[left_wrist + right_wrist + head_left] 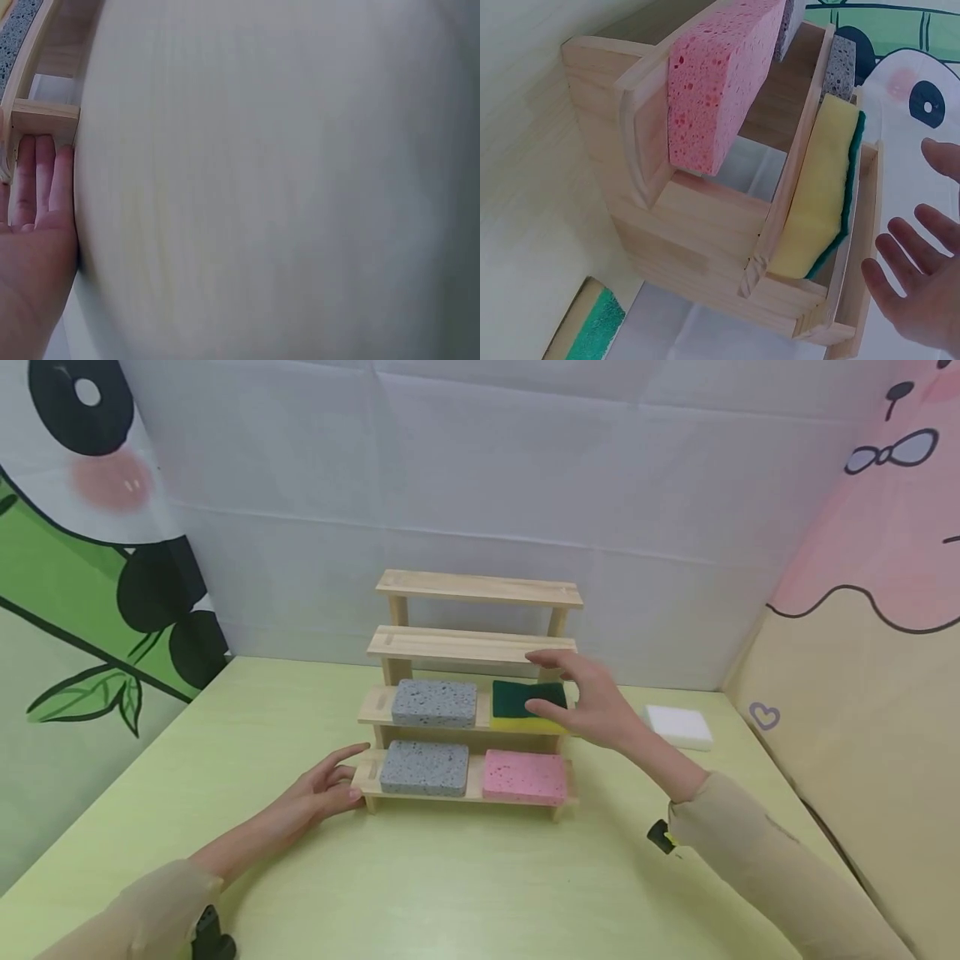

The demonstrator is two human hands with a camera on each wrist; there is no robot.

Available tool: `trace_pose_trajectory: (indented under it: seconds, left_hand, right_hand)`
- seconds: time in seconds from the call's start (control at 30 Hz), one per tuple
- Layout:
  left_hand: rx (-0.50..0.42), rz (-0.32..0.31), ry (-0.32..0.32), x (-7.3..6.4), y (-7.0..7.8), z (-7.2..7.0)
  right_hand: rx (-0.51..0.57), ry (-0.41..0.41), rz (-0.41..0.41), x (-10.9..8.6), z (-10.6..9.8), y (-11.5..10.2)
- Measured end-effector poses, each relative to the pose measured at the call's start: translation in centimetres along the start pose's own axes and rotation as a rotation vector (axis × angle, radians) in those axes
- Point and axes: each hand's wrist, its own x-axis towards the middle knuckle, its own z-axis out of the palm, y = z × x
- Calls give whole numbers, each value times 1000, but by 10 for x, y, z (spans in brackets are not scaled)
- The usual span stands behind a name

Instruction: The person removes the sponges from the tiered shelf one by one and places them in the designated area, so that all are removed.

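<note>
- The wooden shelf (472,645) has four steps and stands in the middle of the head picture, on the pale yellow table (450,885).
- The left hand (311,797), left of the middle, touches the left end of the lowest step. Its fingers are straight, not curled.
- The right hand (592,697), right of the middle, is open, with bent fingers apart. It is near the green and yellow sponge (506,702) but holds nothing.
- That sponge lies on the second step up, right of the upper gray sponge (434,702).
- On the lowest step, the lower gray sponge (424,768) is left of the pink sponge (525,776).
- A white block (678,727) lies on the table at the right.
</note>
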Motion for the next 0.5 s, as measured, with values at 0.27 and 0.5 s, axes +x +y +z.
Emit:
trace_pose_trajectory:
  seconds: [0.27, 0.5]
  left_hand:
    - [-3, 11, 11, 1, 1, 2]
    - [-5, 26, 3, 1, 0, 2]
  right_hand:
    - [-51, -113, -18, 14, 11, -15]
    - [-167, -209, -24, 26, 19, -24]
